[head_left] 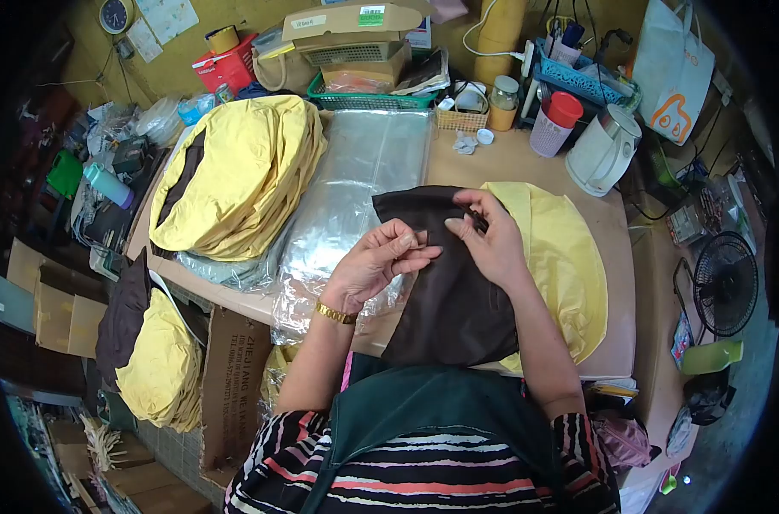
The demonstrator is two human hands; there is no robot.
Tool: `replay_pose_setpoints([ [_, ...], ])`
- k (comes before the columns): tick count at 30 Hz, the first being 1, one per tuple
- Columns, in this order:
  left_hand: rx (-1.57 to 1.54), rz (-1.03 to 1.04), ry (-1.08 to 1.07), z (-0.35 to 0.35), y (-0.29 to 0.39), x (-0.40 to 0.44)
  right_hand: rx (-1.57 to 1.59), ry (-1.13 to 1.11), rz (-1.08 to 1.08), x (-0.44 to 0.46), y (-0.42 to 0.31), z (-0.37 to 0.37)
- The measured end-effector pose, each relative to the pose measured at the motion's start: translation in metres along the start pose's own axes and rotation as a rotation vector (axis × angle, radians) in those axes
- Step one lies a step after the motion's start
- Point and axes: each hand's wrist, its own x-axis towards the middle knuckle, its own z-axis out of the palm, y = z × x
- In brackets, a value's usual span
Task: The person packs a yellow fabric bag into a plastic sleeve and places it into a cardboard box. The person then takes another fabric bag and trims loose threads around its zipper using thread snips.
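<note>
As we look down, our left hand (376,257) has its thumb and first finger bent in close to each other by the brown cloth (449,313), with the other fingers loosely curled. The tips are small to see, so we cannot tell if they pinch anything. Our right hand (498,244) is curled nearly closed around a small dark thing (478,220), near the top edge of the brown cloth. That cloth lies on the table (526,167) in front of our green apron (441,403), and a yellow cloth (569,274) spreads out to its right, partly under our right arm. We wear a gold watch (335,313) on our left wrist.

To the left of the brown cloth, we see shiny clear bags (368,150) lying flat. Past them is a big yellow pile (248,176). One more pile (158,364), brown and yellow, is lower down on our left. At the back we see a green basket (381,102), a red cup (566,109) and a white kettle (605,152). Off to the right is a black fan (725,283).
</note>
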Motion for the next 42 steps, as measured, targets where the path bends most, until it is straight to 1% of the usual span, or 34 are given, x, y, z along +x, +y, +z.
replay_pose_setpoints([
  [1, -0.106, 0.015, -0.044, -0.001, -0.001, 0.0, -0.124, 0.138, -0.092, -0.003, -0.012, 0.0],
  [2, -0.212, 0.03, -0.087, -0.002, -0.001, 0.0, -0.124, 0.136, -0.094, -0.007, -0.021, -0.003],
  [4, -0.229, 0.038, -0.096, -0.003, -0.002, 0.0, -0.366, 0.06, -0.218, -0.014, -0.037, -0.009],
  [5, -0.245, 0.042, -0.106, -0.004, -0.002, 0.0, -0.366, 0.058, -0.218, -0.017, -0.045, -0.01],
  [7, -0.231, 0.045, -0.096, -0.004, -0.002, 0.0, -0.542, 0.055, -0.389, -0.022, -0.055, -0.011],
  [9, -0.218, 0.047, -0.088, -0.002, -0.001, 0.0, -0.572, 0.044, -0.427, -0.023, -0.056, -0.009],
  [11, -0.162, 0.054, -0.077, 0.002, 0.001, -0.001, -0.614, 0.106, -0.501, -0.024, -0.06, -0.007],
  [14, -0.126, 0.065, -0.065, 0.006, 0.003, -0.003, -0.642, 0.112, -0.539, -0.021, -0.06, -0.005],
  [21, -0.114, 0.062, -0.083, 0.006, 0.003, -0.004, -0.6, 0.124, -0.516, -0.019, -0.057, 0.0],
  [24, -0.104, 0.069, -0.069, 0.005, 0.003, -0.003, -0.594, 0.166, -0.522, -0.018, -0.053, 0.003],
  [26, -0.088, 0.065, -0.067, 0.007, 0.003, -0.004, -0.635, 0.197, -0.598, -0.02, -0.05, 0.004],
  [30, -0.124, 0.044, -0.068, 0.009, 0.002, -0.004, -0.661, 0.148, -0.587, -0.022, -0.046, 0.0],
  [32, -0.062, 0.114, -0.029, 0.007, 0.0, -0.003, -0.258, 0.233, -0.327, -0.016, -0.031, 0.005],
  [33, -0.063, 0.114, -0.03, -0.001, 0.002, -0.001, -0.259, 0.233, -0.327, -0.013, -0.014, 0.007],
  [35, 0.065, 0.263, 0.202, -0.037, 0.01, 0.002, -0.521, 0.189, -0.086, -0.014, 0.041, 0.005],
  [36, 0.03, 0.348, 0.381, -0.061, 0.013, 0.002, -0.522, 0.193, -0.086, -0.02, 0.074, 0.002],
  [37, -0.006, 0.433, 0.56, -0.076, 0.015, 0.003, -0.631, 0.14, -0.001, -0.028, 0.11, -0.002],
  [38, -0.006, 0.435, 0.56, -0.076, 0.016, 0.004, -0.738, 0.082, 0.083, -0.032, 0.13, -0.011],
  [39, 0.127, 0.448, 0.705, -0.076, 0.015, 0.003, -0.738, 0.08, 0.08, -0.03, 0.135, -0.022],
  [40, 0.263, 0.456, 0.85, -0.076, 0.014, 0.001, -0.77, 0.077, 0.138, -0.028, 0.137, -0.03],
  [41, 0.264, 0.451, 0.853, -0.076, 0.007, 0.002, -0.801, 0.073, 0.202, -0.029, 0.139, -0.038],
  [42, 0.327, 0.375, 0.727, -0.075, -0.006, 0.009, -0.801, 0.072, 0.203, -0.027, 0.142, -0.044],
])
